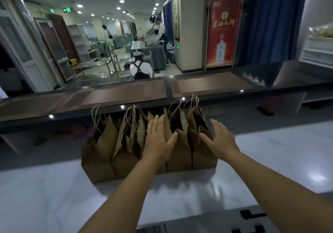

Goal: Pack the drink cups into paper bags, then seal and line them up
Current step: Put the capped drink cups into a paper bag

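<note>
Several paper bags (100, 151) stand in a row at 12 o'clock on the tabletop (270, 160), with no cups showing. The left grip (156, 142), fingers straight, lies flat on a middle bag. The right grip (221, 140), also flat-fingered and holding nothing, flanks the row at 3 o'clock. Packing looks done and the lining-up nearly so, but some tops gape, so sealing probably remains.

Contents of paper bags (98, 153) hidden, one bag partly behind left hand (157, 142)

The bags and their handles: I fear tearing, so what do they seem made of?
The paper bags look like brown kraft paper, matte, with creased, folded tops. The handles are likely twisted paper cord: thin tan loops, hard to confirm.
</note>
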